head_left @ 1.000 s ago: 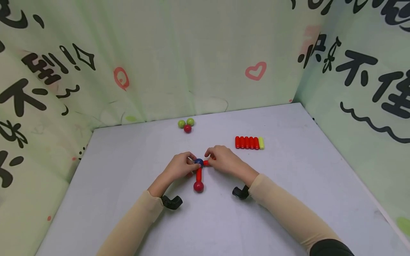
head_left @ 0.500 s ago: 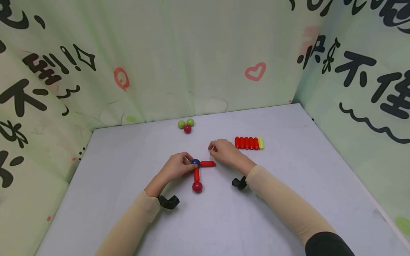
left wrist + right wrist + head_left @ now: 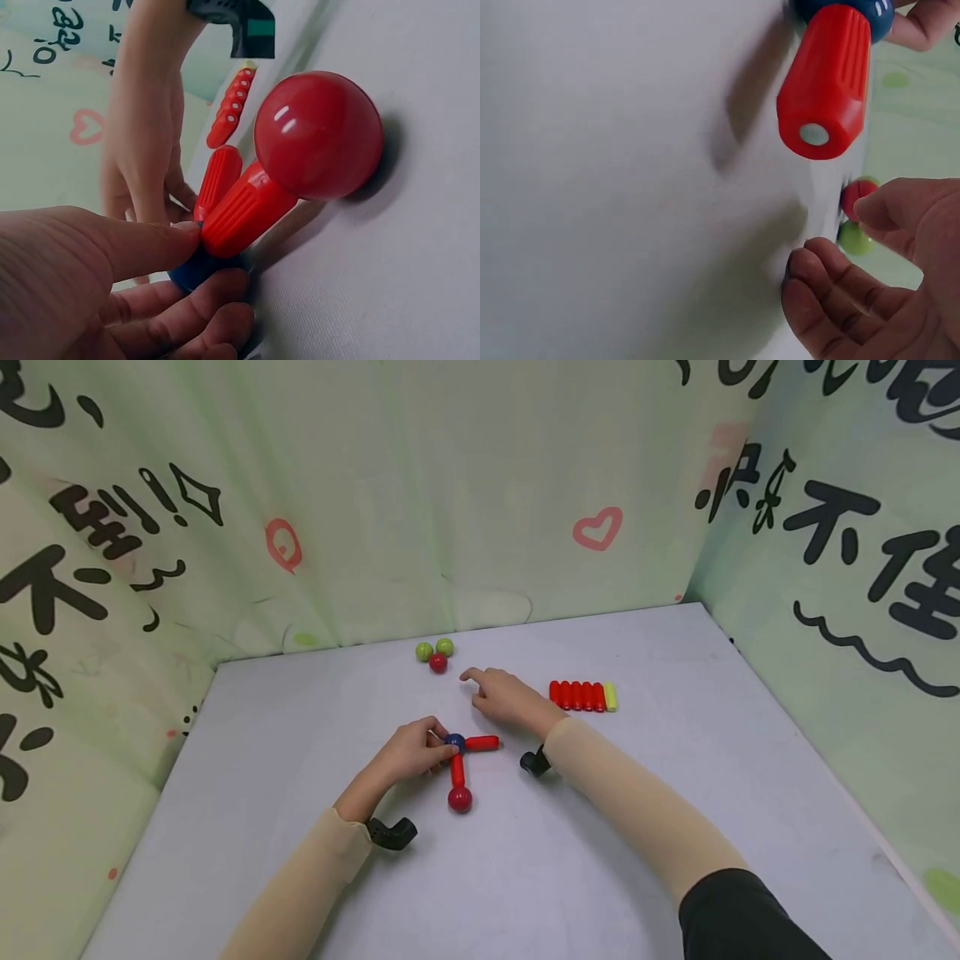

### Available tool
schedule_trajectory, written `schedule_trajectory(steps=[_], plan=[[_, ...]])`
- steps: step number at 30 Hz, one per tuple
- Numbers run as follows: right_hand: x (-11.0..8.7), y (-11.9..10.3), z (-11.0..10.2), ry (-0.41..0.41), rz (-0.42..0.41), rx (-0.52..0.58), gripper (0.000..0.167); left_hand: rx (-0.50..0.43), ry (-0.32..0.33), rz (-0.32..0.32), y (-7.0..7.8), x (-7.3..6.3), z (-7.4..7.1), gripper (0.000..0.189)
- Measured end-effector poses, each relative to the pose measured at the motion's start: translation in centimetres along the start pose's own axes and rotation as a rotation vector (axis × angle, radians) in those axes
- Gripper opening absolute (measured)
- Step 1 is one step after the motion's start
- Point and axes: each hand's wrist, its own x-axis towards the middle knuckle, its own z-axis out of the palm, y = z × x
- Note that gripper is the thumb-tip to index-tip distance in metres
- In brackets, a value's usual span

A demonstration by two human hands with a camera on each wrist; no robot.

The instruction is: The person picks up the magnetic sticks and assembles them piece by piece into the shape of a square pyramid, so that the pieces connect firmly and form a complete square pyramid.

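Note:
My left hand [image 3: 408, 752] pinches a dark blue ball [image 3: 455, 743] between thumb and fingers. Two red ribbed rods stick out from that ball. One rod [image 3: 482, 743] points right, and its free end shows a pale metal disc in the right wrist view. The other rod [image 3: 457, 771] runs toward the person and ends in a larger red ball [image 3: 460, 799]. My right hand [image 3: 510, 697] holds nothing; its fingers are loosely bent above the table, beyond the right-pointing rod and short of a small red ball [image 3: 438, 663].
Two green balls [image 3: 424, 652] sit beside the small red ball near the table's back edge. Several red rods [image 3: 577, 696] lie in a row with one yellow-green rod [image 3: 611, 697] at its right end. Printed curtains surround the white table [image 3: 570, 877].
My right hand has let go of the right-pointing rod and moved away toward the back balls. The left hand has shifted slightly left with the joined pieces.

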Motion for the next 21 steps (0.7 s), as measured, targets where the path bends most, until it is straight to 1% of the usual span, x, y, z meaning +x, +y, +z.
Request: schedule_trajectory(steps=[4,8,11,16,21], plan=[[1.3,-0.1,-0.1,-0.014,-0.009,-0.034,0.056,-0.006,-0.008,-0.002,0.0,0.1,-0.1,0.028],[2.5,-0.1,-0.2,-0.042,-0.006,-0.065,0.063,-0.009,-0.009,0.015,-0.1,0.0,-0.1,0.027],[3.0,-0.3,-0.3,-0.059,0.007,-0.074,0.066,-0.014,-0.009,0.028,-0.1,0.0,0.0,0.026],[3.3,-0.3,-0.3,-0.071,0.013,-0.091,0.064,-0.021,-0.015,0.027,-0.4,0.1,0.1,0.026],[3.5,-0.2,-0.5,-0.042,0.029,-0.076,0.052,-0.024,-0.015,0.026,-0.5,0.1,0.0,0.026]])
